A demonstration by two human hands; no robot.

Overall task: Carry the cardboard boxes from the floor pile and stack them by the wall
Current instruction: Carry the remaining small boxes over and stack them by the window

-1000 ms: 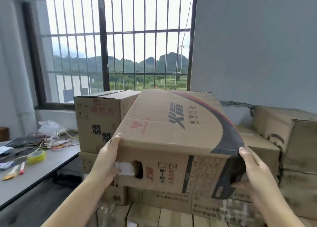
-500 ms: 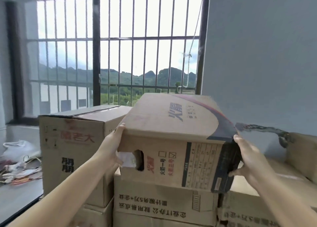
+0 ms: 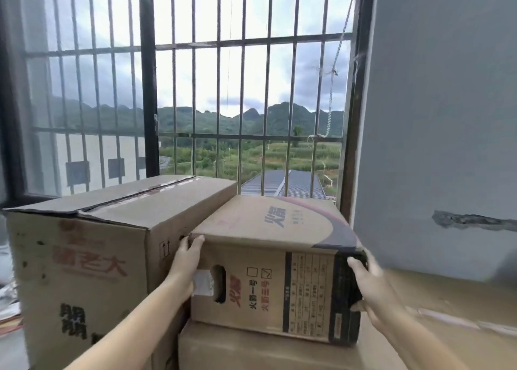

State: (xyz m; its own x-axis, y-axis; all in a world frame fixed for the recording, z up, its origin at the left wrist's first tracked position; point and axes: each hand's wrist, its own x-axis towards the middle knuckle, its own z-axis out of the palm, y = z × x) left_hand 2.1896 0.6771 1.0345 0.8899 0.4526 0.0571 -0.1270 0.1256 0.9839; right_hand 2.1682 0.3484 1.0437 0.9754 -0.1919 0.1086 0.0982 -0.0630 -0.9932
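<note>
A brown cardboard box (image 3: 275, 260) with red and black print and a dark curved band sits on top of another box (image 3: 251, 350) in the stack below the window. My left hand (image 3: 186, 263) presses flat against its left side, fingertips at the upper corner. My right hand (image 3: 369, 283) clasps its dark right end, thumb on the front face. A larger box (image 3: 92, 257) with faded red characters stands right beside it on the left, touching it.
A barred window (image 3: 195, 90) is straight ahead and a grey wall (image 3: 436, 118) rises on the right. More flat cardboard (image 3: 447, 313) stretches to the right at stack height. Papers show at the left edge (image 3: 5, 299).
The box has come down and forward onto the stack beside the large box. The view has closed in on the window, and both hands stay on the box's sides.
</note>
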